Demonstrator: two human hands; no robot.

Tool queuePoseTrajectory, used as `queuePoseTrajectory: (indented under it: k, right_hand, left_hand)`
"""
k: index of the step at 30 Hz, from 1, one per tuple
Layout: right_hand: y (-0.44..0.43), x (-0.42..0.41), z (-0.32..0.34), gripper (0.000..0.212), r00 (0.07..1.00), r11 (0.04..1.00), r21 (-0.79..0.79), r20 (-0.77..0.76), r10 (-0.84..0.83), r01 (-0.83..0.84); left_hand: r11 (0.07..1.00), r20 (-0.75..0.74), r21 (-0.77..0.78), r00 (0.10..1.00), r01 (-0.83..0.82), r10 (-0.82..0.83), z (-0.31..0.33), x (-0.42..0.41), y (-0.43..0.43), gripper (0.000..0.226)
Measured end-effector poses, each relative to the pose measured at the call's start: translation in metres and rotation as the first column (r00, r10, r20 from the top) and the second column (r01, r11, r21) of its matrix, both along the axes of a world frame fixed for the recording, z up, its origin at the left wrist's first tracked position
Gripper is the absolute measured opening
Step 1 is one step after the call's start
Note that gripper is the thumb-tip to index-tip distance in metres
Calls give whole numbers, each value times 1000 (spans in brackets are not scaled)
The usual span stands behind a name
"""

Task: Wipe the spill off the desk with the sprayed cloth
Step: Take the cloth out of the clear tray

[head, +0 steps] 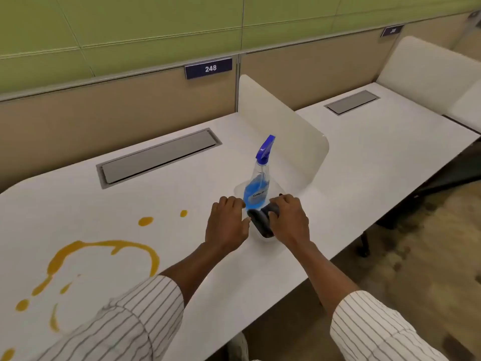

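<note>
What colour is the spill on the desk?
Orange-yellow; the spill shows clearly on the white desk in the head view.

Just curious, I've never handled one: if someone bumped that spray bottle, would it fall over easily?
Probably fairly easily. The spray bottle is tall and narrow with a bulky blue trigger head on top. Its blue liquid fills only the lower part, which likely steadies it somewhat. It appears to stand inside a clear tub, whose wall may catch it.
</note>
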State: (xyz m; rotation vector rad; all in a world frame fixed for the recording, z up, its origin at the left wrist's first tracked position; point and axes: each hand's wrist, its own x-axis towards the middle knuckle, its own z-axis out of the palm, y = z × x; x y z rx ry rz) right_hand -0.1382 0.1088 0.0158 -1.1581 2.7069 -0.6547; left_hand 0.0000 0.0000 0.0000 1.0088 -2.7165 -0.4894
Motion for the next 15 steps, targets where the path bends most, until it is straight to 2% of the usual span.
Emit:
queuePoseTrajectory:
  k: [3,7,12,15]
  right_hand:
    - [2,-19,-3,41,999,993,115,-33,-18,22]
    - [-3,-31,-10,41,993,964,267,-115,31,1]
    - [-15,-36,-15,32,978,935,354,-205,46,30]
    - [-22,-40,-19,36,971,920,389,-233,60,36]
  left_hand:
    - [1000,-9,12,1000,11,-11,-7,-15,2,37]
    - [1000,39,-1,999,20,-20,-15,-31,6,30]
    - [999,59,36,998,-27,25,-23,-43,6,24]
    - [997,77,61,996,-42,37,-27,-48,3,22]
